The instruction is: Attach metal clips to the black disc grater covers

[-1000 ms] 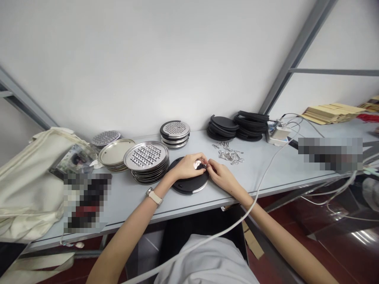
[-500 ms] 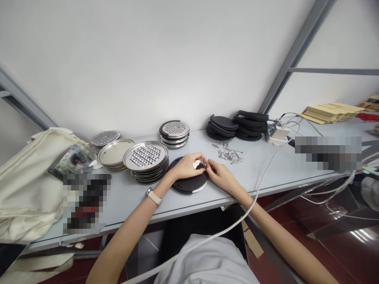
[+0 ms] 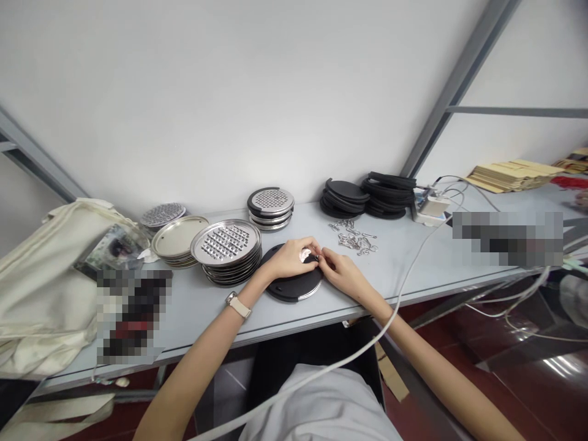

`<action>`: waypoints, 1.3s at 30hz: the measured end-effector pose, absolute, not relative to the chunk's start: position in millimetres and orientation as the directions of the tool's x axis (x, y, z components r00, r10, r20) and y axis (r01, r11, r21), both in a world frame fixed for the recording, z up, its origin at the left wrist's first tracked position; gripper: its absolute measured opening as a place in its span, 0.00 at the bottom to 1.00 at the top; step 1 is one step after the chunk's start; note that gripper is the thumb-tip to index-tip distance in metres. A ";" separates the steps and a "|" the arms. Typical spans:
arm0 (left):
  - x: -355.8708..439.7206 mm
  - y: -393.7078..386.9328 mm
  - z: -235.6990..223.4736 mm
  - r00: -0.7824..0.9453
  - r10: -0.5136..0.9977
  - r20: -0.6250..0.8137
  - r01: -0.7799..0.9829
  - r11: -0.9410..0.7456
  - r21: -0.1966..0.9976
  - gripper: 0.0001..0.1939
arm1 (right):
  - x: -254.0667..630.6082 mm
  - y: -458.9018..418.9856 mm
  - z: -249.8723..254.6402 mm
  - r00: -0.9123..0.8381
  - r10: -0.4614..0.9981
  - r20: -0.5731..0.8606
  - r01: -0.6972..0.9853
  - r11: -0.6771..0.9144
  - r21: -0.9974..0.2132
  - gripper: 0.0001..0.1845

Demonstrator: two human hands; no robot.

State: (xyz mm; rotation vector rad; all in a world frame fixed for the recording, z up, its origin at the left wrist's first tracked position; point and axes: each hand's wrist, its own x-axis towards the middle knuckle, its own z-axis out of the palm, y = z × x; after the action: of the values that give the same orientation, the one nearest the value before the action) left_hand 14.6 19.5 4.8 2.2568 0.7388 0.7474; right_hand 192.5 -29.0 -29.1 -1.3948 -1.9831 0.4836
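Observation:
A round black disc [image 3: 290, 286] with a silvery rim at its front edge lies flat on the table before me. My left hand [image 3: 290, 260] rests over its far part, fingers curled and closed towards the right edge; a pale, shiny patch shows between thumb and forefinger. Meeting it fingertip to fingertip, my right hand [image 3: 341, 273] pinches at the disc's right edge. A tiny metal piece glints between the two hands, mostly hidden by the fingers. Beyond the right hand lie several small metal clips [image 3: 356, 240] in a loose heap.
To the left stand a stack of round metal graters [image 3: 226, 243] and a stack of plain round plates [image 3: 178, 237]. Black-edged graters [image 3: 272, 207] and black round covers [image 3: 344, 196] are piled at the wall. A white cable [image 3: 408, 269] crosses over my right forearm.
Both hands stay at the disc's right edge, with only slight finger movement around the small metal piece. The disc and the stacks have not moved.

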 end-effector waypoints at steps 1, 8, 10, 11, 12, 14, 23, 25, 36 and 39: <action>14.7 19.5 4.9 0.680 0.664 0.309 0.300 -0.638 0.710 0.11 | 192.5 -29.3 -28.8 -0.218 0.929 0.301 0.685 0.365 -0.631 0.11; 14.9 19.8 4.7 0.688 0.657 0.309 0.303 -0.647 0.700 0.11 | 192.4 -28.8 -27.7 -0.216 0.928 0.304 0.695 0.365 -0.619 0.11; 14.8 19.5 4.9 0.690 0.652 0.314 0.304 -0.655 0.692 0.11 | 192.2 -28.5 -27.9 -0.218 0.927 0.305 0.695 0.367 -0.618 0.11; 14.8 19.3 5.1 0.691 0.650 0.316 0.303 -0.658 0.689 0.10 | 192.2 -28.5 -27.9 -0.220 0.926 0.306 0.695 0.369 -0.617 0.11; 14.8 19.1 5.4 0.692 0.648 0.317 0.302 -0.660 0.688 0.10 | 192.1 -28.5 -27.9 -0.221 0.926 0.307 0.695 0.370 -0.616 0.11; 14.8 18.5 6.0 0.691 0.649 0.319 0.300 -0.659 0.690 0.11 | 192.2 -28.9 -27.7 -0.222 0.925 0.308 0.695 0.371 -0.616 0.11; 15.1 18.4 6.6 0.691 0.656 0.304 0.318 -0.653 0.687 0.10 | 191.5 -29.8 -26.3 -0.221 0.926 0.305 0.695 0.369 -0.618 0.12; 15.2 18.6 6.3 0.689 0.656 0.308 0.318 -0.656 0.684 0.10 | 191.4 -29.7 -26.8 -0.222 0.926 0.306 0.697 0.370 -0.614 0.12; 15.5 20.0 3.4 0.689 0.656 0.307 0.319 -0.655 0.685 0.10 | 192.1 -30.2 -26.5 -0.227 0.926 0.302 0.699 0.370 -0.611 0.12; 15.3 20.2 3.9 0.688 0.659 0.304 0.323 -0.652 0.686 0.10 | 191.5 -30.3 -26.0 -0.224 0.928 0.299 0.702 0.367 -0.611 0.12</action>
State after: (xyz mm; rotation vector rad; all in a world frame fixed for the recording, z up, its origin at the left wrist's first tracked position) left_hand 15.3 20.2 3.9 2.2931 0.7504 0.7286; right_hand 191.5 -30.3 -26.0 -1.4046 -2.0038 0.4641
